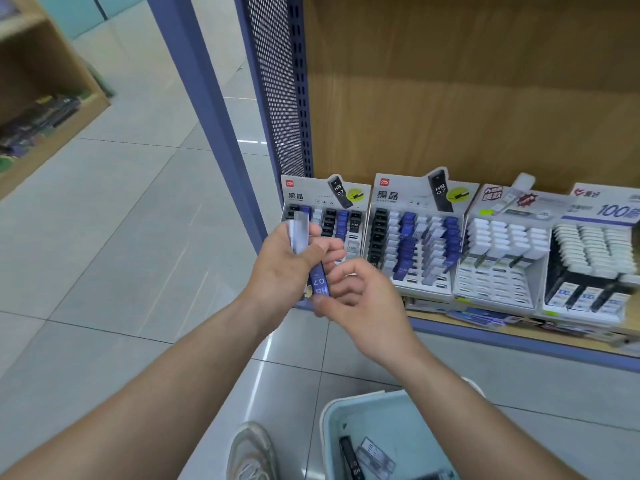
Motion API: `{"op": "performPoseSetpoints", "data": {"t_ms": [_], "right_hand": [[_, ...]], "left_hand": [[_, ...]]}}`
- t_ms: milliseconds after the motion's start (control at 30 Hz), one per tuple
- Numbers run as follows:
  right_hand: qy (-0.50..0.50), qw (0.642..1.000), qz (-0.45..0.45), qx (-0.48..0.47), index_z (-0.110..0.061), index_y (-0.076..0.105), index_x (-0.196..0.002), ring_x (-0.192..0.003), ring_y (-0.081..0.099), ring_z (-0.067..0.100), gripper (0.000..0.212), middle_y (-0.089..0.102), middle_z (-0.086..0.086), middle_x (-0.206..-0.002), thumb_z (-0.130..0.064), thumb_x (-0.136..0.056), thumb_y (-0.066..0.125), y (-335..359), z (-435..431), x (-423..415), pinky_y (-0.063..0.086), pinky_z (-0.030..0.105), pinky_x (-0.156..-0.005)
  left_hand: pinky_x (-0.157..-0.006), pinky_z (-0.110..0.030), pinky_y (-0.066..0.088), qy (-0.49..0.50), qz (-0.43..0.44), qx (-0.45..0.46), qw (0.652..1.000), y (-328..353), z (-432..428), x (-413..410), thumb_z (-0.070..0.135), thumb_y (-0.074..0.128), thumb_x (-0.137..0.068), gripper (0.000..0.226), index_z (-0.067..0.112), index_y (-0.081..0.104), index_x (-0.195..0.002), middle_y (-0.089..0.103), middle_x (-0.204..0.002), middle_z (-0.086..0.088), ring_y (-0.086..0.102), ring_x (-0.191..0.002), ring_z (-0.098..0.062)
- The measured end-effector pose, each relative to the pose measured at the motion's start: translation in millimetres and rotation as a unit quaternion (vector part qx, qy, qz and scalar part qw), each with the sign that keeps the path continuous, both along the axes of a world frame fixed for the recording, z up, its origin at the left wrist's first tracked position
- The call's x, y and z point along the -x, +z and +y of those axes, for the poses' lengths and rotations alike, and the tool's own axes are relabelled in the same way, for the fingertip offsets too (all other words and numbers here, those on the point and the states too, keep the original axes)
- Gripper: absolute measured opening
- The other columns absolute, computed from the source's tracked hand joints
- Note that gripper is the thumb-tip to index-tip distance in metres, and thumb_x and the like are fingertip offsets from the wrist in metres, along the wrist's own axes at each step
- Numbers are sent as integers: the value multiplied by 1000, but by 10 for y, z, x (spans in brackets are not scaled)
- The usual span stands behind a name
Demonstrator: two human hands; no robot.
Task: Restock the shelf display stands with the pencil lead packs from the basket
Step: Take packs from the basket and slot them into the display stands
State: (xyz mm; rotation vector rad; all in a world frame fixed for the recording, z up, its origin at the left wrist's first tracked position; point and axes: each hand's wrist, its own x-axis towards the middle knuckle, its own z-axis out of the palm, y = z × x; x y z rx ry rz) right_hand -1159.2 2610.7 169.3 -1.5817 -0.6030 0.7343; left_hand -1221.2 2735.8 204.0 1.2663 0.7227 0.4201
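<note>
Basket point(356, 398) nearest, at the lower frame edge, with a black pack point(348, 452) and clear packs point(375, 455) inside. Above the basket, the left hand point(287, 268) grips a clear pack point(300, 233) and a blue pack point(318, 280). The right hand point(360, 299) pinches the blue pack's lower end. Beyond the basket, partly filled display stands point(412, 244) on the shelf point(519, 337).

Bare forearms end in the left hand point(284, 268) and right hand point(363, 299); near, a pale grey-white laced mesh sneaker point(251, 452) covers one foot.
</note>
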Motion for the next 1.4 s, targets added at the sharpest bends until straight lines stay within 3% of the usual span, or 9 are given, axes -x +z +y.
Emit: {"op": "performPoseSetpoints", "data": {"t_ms": [200,333,467,533,667,833,1033,1233,1400], "right_hand": [[-55,998,-9,-23,-26,71,-96,-71,66,13,27,72,-1,-85,0,-89,70,16,-282,-284,57,38,-73],[-96,995,19,-33,-16,66,-100,-70,72,17,21,73,2,-80,0,-89,71,-42,-443,-453,56,26,-65],[-120,992,25,-43,-15,67,-91,-69,74,21,18,74,4,-76,2,-88,72,-110,-574,-619,57,24,-63],[-124,991,1,-42,-21,71,-87,-70,73,21,23,74,4,-76,2,-87,73,-136,-628,-736,57,25,-63],[-103,992,-75,3,-38,73,-83,-74,69,14,33,74,-3,-79,-5,-84,77,-198,-622,-921,59,26,-71],[-95,984,-138,59,-31,69,-82,-72,70,16,21,72,-6,-80,-12,-83,79,-314,-357,-1129,58,28,-71],[-47,960,-255,110,-30,65,-81,-64,64,-2,19,68,-13,-73,-16,-85,76,-410,258,-1293,48,10,-62],[13,898,-385,215,-31,70,-92,-74,56,5,9,72,-15,-89,-26,-87,75,-592,702,-1339,50,30,-71],[16,865,-434,253,-34,68,-95,-96,56,15,10,68,-12,-88,-27,-89,72,-775,798,-1309,36,30,-65]], "left_hand": [[-61,-24,59,-66,60,-62,994,-31,-76,-2,6,58,-101,5,8,54,-103,74,-87,-13,76,-75,-22],[-46,-20,49,-140,131,-109,975,-143,-255,-3,13,58,-102,5,12,53,-103,66,-68,7,67,-52,-17],[-43,-19,40,-152,163,-154,963,-243,-275,-20,15,62,-100,6,15,56,-98,66,-83,-2,55,-44,-8],[-41,-17,38,-143,160,-141,966,-287,-254,-22,14,64,-98,7,12,58,-98,63,-78,-3,45,-41,-4],[-42,-19,36,-138,174,-110,969,-328,-182,-8,15,66,-97,8,13,60,-101,62,-66,4,39,-44,-8],[-45,-18,39,-110,191,-116,968,-326,-40,34,8,63,-95,13,14,64,-106,61,-67,3,44,-46,-9],[-54,-18,48,-99,191,-136,967,-328,166,171,16,59,-102,10,15,66,-109,76,-82,4,61,-61,-8],[-58,-19,55,-95,186,-113,971,-339,274,248,23,55,-104,11,19,64,-108,77,-87,5,68,-63,-10],[-53,-16,53,-76,198,-118,970,-338,348,292,25,53,-104,13,23,65,-108,76,-87,12,69,-62,-9]]}}
